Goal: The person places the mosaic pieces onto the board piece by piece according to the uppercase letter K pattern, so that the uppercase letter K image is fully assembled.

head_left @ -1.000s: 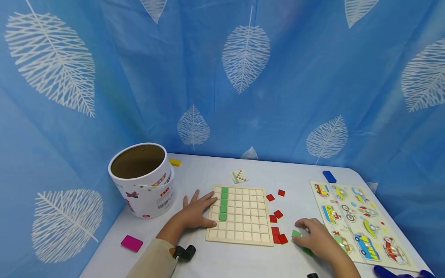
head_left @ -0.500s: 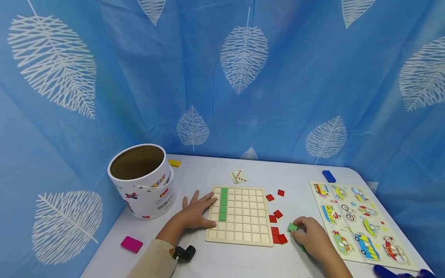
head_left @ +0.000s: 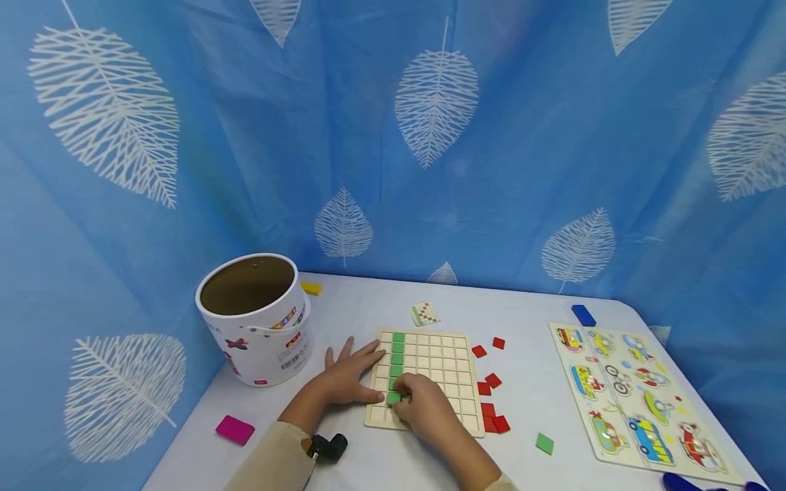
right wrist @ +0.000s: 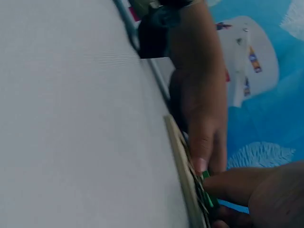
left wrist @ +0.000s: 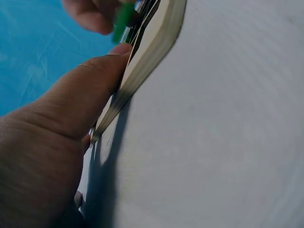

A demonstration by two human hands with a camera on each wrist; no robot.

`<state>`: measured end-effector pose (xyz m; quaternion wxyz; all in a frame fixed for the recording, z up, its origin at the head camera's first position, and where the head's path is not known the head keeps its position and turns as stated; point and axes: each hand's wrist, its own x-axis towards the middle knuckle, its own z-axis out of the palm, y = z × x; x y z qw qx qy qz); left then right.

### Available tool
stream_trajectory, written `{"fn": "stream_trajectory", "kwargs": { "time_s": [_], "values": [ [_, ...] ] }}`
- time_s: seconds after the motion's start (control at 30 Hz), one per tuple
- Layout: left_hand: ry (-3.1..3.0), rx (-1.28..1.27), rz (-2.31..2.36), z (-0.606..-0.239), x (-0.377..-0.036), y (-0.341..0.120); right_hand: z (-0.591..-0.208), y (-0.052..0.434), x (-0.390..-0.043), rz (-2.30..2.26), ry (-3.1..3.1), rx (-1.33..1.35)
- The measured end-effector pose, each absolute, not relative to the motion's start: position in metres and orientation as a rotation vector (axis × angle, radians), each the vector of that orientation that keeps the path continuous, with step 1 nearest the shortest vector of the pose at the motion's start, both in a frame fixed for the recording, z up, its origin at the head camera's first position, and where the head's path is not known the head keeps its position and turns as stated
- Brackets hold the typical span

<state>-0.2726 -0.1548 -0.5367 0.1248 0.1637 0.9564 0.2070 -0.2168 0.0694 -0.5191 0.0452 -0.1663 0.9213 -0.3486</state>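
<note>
A wooden grid board [head_left: 437,382] lies on the table, with a column of green square tiles [head_left: 398,348] near its left side. My left hand [head_left: 345,375] rests with spread fingers on the board's left edge; its thumb [left wrist: 107,66] presses the rim in the left wrist view. Over the board, my right hand [head_left: 425,408] pinches a green tile [left wrist: 123,21] at the lower end of that column, close to the left thumb. Several red tiles [head_left: 484,388] lie along the board's right side. Another green tile [head_left: 544,443] lies alone on the table, further right.
A white bucket [head_left: 291,344] with a handle stands at the left, near a magenta block [head_left: 235,430] and a yellow block [head_left: 311,288]. Behind the board is a small pattern card [head_left: 424,314]. A vehicle puzzle board [head_left: 635,402] and a blue block [head_left: 583,315] lie at the right.
The right hand picked up a green tile from the table at the right and carried it left to the board, leaving one green tile behind. The left hand stayed in place.
</note>
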Motion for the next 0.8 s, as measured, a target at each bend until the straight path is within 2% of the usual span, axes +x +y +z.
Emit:
{"fn": "stream_trajectory", "kwargs": {
  "time_s": [0.53,0.67,0.8],
  "values": [
    [2.785,0.489,0.643,-0.536,-0.276,-0.15,-0.527,0.063,-0.22,-0.999,2.882,-0.489],
    [2.78,0.495,0.658,-0.537,-0.275,-0.15,-0.518,0.082,-0.219,-1.111,2.8,-0.573],
    [2.785,0.483,0.656,-0.537,-0.272,-0.153,-0.504,0.128,-0.213,-1.206,2.79,-0.563]
  ]
}}
